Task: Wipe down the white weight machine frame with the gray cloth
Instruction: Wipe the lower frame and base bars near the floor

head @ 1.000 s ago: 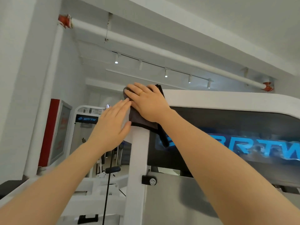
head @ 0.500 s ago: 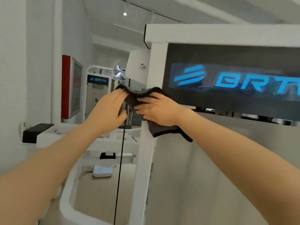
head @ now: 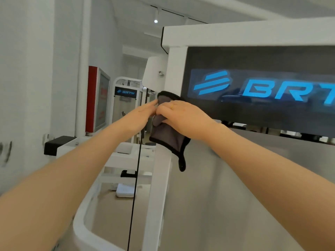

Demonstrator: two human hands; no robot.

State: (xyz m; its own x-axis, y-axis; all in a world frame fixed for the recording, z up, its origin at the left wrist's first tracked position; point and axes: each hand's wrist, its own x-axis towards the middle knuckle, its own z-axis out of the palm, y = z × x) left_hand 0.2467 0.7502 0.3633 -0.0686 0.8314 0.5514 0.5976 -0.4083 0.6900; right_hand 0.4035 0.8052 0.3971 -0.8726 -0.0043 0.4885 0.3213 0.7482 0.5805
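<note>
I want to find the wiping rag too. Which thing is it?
Find the big black panel with blue letters. Beside it stands a white post, and both hands meet there. The gray cloth is the soft dark-edged thing hanging below them.

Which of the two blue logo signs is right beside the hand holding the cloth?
The large near sign, its dark panel directly right of the right hand gripping the gray cloth. The small sign sits on a machine far behind.

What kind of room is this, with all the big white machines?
Most likely a gym. A tall white metal weight machine frame stands close by, with a thin black cable hanging beside it, and a second white machine with a blue-lettered sign stands further back.
</note>
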